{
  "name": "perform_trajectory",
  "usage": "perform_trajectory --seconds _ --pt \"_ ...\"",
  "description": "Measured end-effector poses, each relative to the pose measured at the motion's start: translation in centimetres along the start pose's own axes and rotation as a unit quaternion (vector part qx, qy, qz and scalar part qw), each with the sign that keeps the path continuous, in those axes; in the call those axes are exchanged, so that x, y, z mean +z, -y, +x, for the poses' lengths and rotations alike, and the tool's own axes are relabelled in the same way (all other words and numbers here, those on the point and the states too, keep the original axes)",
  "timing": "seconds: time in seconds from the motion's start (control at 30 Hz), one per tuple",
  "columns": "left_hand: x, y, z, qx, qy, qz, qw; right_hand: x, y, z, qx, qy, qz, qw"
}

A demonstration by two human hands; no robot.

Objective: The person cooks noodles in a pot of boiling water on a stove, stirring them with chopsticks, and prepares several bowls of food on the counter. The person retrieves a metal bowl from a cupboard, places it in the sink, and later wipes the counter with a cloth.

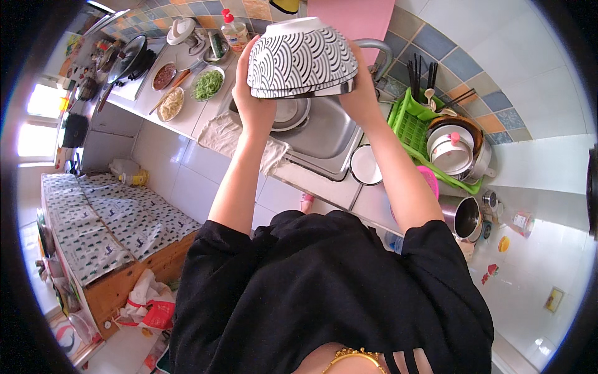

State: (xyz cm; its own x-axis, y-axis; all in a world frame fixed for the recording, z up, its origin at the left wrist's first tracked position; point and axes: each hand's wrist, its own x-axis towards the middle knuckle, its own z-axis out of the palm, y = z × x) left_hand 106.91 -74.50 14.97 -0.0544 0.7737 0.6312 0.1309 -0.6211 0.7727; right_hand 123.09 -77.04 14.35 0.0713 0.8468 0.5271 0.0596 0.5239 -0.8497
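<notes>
Both my hands hold a stack of upside-down bowls [301,58] with a black-and-white wave pattern, raised over the sink. My left hand [254,96] grips the stack's left side, and my right hand [362,96] its right side; some fingers are hidden behind it. Below, the steel sink [327,133] has a round metal dish [292,112] in its left part. A beige cloth [224,135] hangs over the counter's front edge. Right of the sink stands a white bowl with a dark rim [366,164], near my right forearm.
Left on the counter are plates of shredded green vegetable [208,85] and pale shreds [171,104], with chopsticks, a sauce bowl [164,76] and a soap bottle [235,32]. A faucet [380,49] rises behind my right hand. At right are a green dish rack [411,126] and a steel pot [460,217].
</notes>
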Motion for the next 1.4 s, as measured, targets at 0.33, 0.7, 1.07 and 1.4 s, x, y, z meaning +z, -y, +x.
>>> perform_trajectory --seconds 0.33,0.7,1.07,1.4 --pt "0.3 3.9 -3.6 -0.050 -0.074 -0.094 0.991 -6.3 -5.0 -10.7 0.416 0.071 -0.019 0.906" --pt "-0.2 3.7 -4.8 -0.051 -0.079 -0.092 0.991 -5.4 -11.7 -27.6 0.617 -0.430 0.328 0.572" --pt "-1.5 1.7 -5.8 -0.035 -0.082 -0.021 0.996 -4.1 -9.3 -23.2 0.558 -0.322 0.208 0.736" --pt "-2.3 0.8 -4.5 -0.015 -0.141 -0.051 0.989 -4.9 -2.4 -6.5 0.106 -0.201 -0.088 0.970"
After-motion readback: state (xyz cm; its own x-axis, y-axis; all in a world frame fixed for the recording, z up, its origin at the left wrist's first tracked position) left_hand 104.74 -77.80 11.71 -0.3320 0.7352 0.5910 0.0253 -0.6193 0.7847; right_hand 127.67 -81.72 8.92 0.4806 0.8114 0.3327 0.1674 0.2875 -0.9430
